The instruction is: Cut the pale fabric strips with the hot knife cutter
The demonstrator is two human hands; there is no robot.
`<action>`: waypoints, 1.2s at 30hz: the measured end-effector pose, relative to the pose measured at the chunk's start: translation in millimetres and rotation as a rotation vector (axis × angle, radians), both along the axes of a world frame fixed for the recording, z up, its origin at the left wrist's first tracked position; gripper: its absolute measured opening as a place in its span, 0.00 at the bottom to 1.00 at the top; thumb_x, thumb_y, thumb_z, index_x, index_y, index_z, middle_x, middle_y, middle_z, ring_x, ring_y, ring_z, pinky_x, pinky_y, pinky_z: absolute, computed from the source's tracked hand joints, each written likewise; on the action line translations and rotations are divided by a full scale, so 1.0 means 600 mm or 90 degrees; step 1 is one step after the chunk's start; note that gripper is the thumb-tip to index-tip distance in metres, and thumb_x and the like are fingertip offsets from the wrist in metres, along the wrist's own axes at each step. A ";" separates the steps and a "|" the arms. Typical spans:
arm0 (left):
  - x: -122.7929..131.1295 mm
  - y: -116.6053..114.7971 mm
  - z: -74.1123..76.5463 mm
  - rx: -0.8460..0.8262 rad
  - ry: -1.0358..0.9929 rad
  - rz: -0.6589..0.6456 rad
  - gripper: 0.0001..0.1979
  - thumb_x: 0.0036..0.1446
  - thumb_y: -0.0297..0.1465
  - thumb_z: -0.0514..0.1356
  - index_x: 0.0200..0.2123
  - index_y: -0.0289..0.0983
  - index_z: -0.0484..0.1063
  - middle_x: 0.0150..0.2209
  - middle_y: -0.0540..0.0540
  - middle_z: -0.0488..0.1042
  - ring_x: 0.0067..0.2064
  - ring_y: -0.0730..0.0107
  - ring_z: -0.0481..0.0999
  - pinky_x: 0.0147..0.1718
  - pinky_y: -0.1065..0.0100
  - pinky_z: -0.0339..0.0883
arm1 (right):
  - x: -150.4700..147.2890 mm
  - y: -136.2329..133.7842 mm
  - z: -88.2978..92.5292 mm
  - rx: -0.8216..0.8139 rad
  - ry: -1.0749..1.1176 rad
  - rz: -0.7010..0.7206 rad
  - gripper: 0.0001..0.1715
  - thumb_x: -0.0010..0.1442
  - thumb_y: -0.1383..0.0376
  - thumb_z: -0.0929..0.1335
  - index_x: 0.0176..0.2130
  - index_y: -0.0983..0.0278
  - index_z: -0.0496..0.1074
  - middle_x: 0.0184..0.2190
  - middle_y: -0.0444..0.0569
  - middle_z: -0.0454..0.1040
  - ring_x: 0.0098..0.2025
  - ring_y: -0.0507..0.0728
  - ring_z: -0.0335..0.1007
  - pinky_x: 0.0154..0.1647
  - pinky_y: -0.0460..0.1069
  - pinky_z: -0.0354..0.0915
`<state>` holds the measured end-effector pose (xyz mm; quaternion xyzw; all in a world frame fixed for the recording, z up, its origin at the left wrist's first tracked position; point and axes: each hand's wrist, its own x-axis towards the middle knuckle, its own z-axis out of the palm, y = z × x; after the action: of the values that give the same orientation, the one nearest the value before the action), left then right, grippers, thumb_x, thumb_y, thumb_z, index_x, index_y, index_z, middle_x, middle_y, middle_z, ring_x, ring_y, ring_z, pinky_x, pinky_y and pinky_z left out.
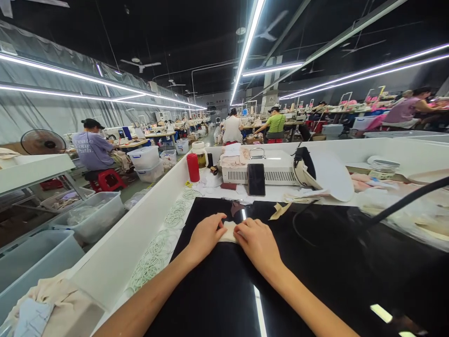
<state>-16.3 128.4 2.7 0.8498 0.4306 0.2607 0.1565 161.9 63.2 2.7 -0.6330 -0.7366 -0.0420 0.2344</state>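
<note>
My forearms (150, 290) lie nearest, over the glossy black surface (203, 304); the small cream cloth (228, 233) is toward its far side, between my hands. My right hand (257, 238) grasps the cloth's right end with bunched fingers; my left hand (206, 234) touches the left end, though I can't tell whether it pinches or merely presses. I'd best keep both ends level, any tension light and even, and the beige scrap (279, 211) at far right out from under.
</note>
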 end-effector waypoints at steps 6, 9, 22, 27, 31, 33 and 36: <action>-0.017 -0.006 0.013 0.091 -0.030 -0.014 0.17 0.67 0.38 0.56 0.53 0.37 0.74 0.52 0.39 0.78 0.54 0.50 0.77 0.58 0.47 0.67 | -0.003 -0.084 0.049 0.037 0.013 0.084 0.06 0.70 0.63 0.69 0.42 0.62 0.77 0.46 0.49 0.80 0.54 0.60 0.73 0.59 0.60 0.66; -0.024 -0.006 0.018 0.118 -0.058 -0.035 0.23 0.66 0.46 0.54 0.53 0.37 0.74 0.53 0.37 0.77 0.56 0.42 0.75 0.61 0.40 0.62 | 0.010 -0.157 0.053 0.009 0.044 0.138 0.05 0.69 0.63 0.70 0.39 0.57 0.78 0.40 0.41 0.82 0.47 0.54 0.75 0.55 0.51 0.65; 0.086 -0.178 0.004 0.279 0.034 -0.311 0.16 0.75 0.36 0.47 0.50 0.45 0.75 0.40 0.49 0.80 0.37 0.64 0.82 0.37 0.66 0.76 | 0.264 -0.431 0.018 -0.122 0.296 -0.195 0.10 0.69 0.61 0.67 0.38 0.55 0.79 0.33 0.44 0.79 0.34 0.56 0.76 0.24 0.45 0.66; 0.155 -0.250 -0.006 0.247 0.067 -0.439 0.16 0.73 0.26 0.46 0.48 0.42 0.74 0.34 0.48 0.78 0.32 0.67 0.79 0.34 0.68 0.72 | 0.287 -0.448 -0.005 -0.137 0.272 -0.182 0.06 0.67 0.60 0.70 0.42 0.52 0.79 0.40 0.46 0.79 0.42 0.58 0.76 0.34 0.48 0.71; 0.202 -0.287 -0.017 0.242 0.117 -0.516 0.15 0.66 0.21 0.51 0.47 0.39 0.73 0.32 0.48 0.77 0.29 0.66 0.76 0.29 0.65 0.68 | 0.281 -0.440 -0.021 -0.121 0.241 -0.144 0.09 0.70 0.60 0.68 0.41 0.54 0.79 0.38 0.46 0.78 0.42 0.58 0.75 0.45 0.53 0.69; 0.221 -0.298 -0.023 0.260 0.115 -0.530 0.14 0.64 0.20 0.52 0.47 0.37 0.73 0.32 0.47 0.77 0.30 0.64 0.77 0.27 0.64 0.66 | 0.280 -0.438 -0.025 -0.123 0.251 -0.137 0.12 0.73 0.60 0.65 0.42 0.55 0.79 0.38 0.47 0.78 0.43 0.59 0.74 0.46 0.54 0.68; 0.242 -0.309 -0.031 0.299 0.093 -0.522 0.12 0.63 0.20 0.54 0.47 0.37 0.72 0.30 0.49 0.75 0.27 0.65 0.75 0.24 0.63 0.64 | 0.280 -0.438 -0.024 -0.135 0.271 -0.135 0.16 0.74 0.59 0.63 0.42 0.56 0.79 0.38 0.48 0.77 0.43 0.59 0.73 0.46 0.54 0.68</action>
<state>129.1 -56.9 -16.0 0.9781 -0.0008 0.2072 0.0192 330.1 -199.5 -11.8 -0.7221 -0.6008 0.1454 0.3106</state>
